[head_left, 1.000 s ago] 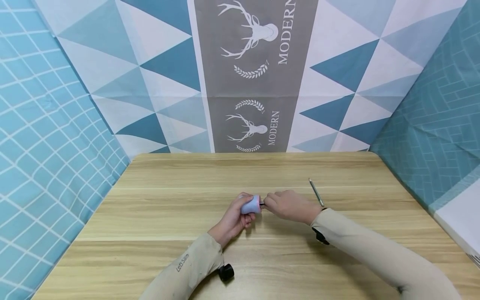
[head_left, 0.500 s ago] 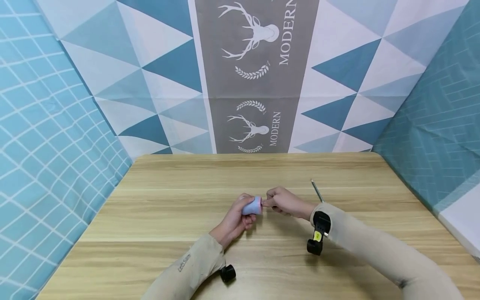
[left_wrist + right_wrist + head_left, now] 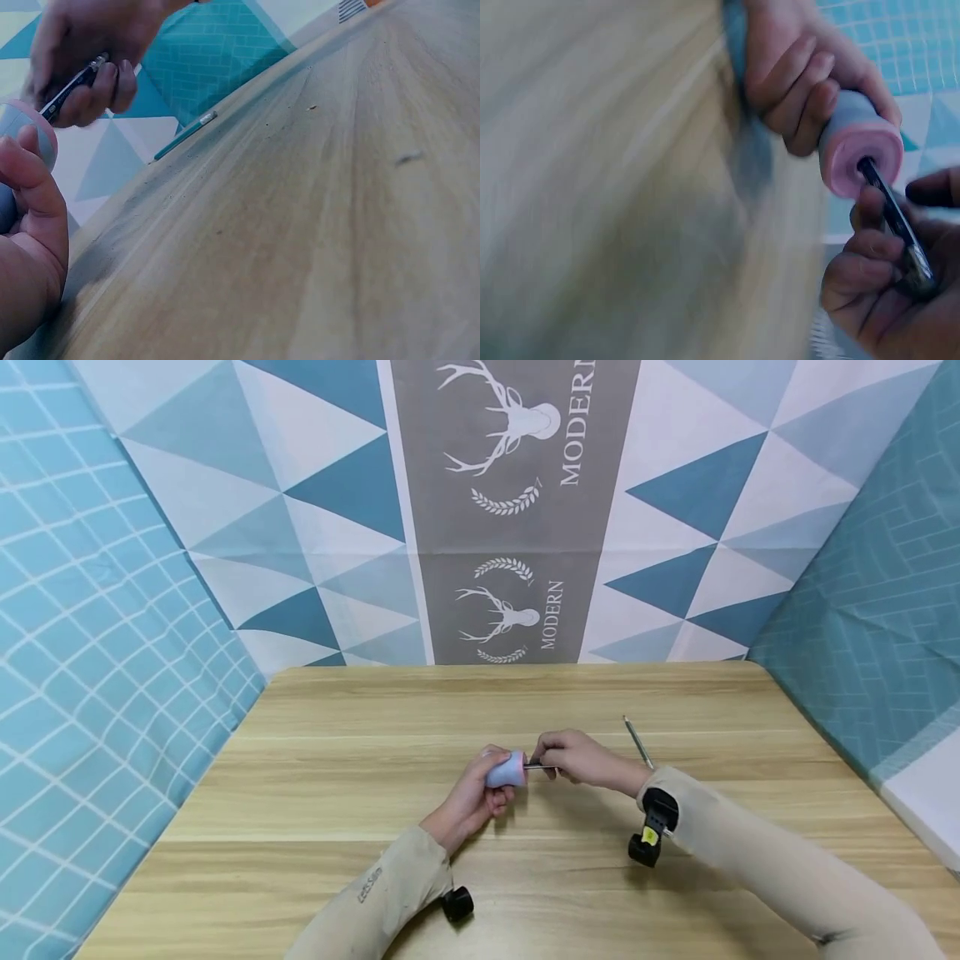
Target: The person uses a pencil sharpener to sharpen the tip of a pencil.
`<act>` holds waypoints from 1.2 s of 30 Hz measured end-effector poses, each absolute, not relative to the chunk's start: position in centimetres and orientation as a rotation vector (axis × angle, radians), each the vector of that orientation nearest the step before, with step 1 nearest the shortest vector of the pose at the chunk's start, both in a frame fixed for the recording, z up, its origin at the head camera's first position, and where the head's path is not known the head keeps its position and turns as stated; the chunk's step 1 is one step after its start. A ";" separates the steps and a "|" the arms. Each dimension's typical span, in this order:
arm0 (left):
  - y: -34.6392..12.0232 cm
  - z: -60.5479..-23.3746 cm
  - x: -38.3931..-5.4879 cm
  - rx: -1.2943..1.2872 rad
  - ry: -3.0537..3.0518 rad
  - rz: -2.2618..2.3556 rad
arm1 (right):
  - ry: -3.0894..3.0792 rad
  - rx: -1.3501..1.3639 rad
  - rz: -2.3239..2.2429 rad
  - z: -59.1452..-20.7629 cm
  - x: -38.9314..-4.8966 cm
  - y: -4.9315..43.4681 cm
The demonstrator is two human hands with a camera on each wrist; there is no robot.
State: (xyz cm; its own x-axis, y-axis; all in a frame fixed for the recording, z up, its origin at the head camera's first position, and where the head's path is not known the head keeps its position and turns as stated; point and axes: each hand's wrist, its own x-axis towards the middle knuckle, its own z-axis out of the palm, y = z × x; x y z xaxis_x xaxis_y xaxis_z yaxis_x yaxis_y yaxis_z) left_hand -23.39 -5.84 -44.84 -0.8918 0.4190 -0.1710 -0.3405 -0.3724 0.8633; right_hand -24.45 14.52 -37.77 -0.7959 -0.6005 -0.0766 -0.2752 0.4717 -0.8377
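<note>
My left hand (image 3: 480, 785) grips a lavender pencil sharpener (image 3: 507, 769) above the middle of the table, its pink end facing right. In the right wrist view, a dark pencil (image 3: 894, 211) sits with one end in the hole of that pink face (image 3: 864, 156). Fingers of my right hand (image 3: 576, 757) curl round the pencil's outer part, index finger and thumb spread apart. The left wrist view shows the pencil slanting between the sharpener's pink rim (image 3: 31, 112) and the right hand. The pencil's inserted tip is hidden.
A teal-green pencil (image 3: 637, 741) lies on the wooden table (image 3: 360, 718), beyond my right wrist. Small bits (image 3: 409, 157) are scattered on the tabletop in the left wrist view. A white box-like object (image 3: 926, 810) stands at the right edge. Patterned cloth walls surround the table.
My right hand has turned at the wrist and shifted slightly right from the sharpener. More of the pencil shows between them now. The left hand holds the sharpener in nearly the same place.
</note>
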 end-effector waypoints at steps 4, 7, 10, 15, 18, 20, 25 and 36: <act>-5.8 -44.5 -23.3 0.101 1.397 2.267 | 2.780 -1.412 -0.619 -37.9 -23.7 15.1; -5.9 -44.3 -23.3 0.084 1.377 2.272 | 2.957 -1.873 -0.015 -38.5 -23.8 15.2; -6.0 -44.3 -23.4 0.069 1.354 2.275 | 3.019 -2.140 0.392 -39.4 -24.3 15.2; -5.8 -44.6 -23.4 0.040 1.344 2.281 | 3.066 -2.153 0.255 -40.5 -25.0 14.7; -5.6 -44.7 -23.4 0.037 1.348 2.286 | 3.035 -1.890 -0.165 -40.5 -24.9 14.4; -5.5 -44.7 -23.4 0.040 1.349 2.287 | 2.961 -1.665 -0.449 -40.2 -24.8 14.2; -5.2 -44.8 -23.4 0.053 1.346 2.292 | 2.585 -1.073 -1.012 -38.8 -24.8 13.9; -5.6 -44.8 -23.2 0.107 1.448 2.250 | 1.884 -0.289 -1.430 -38.7 -25.3 14.2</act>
State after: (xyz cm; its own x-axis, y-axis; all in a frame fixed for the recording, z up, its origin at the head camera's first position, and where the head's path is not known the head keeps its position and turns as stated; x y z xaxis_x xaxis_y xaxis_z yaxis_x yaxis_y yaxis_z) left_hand -23.23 -5.56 -44.85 -0.8914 0.4166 -0.1784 -0.3349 -0.3403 0.8787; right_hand -25.32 14.21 -38.67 -0.7004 -0.5783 -0.4184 0.2473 0.3533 -0.9023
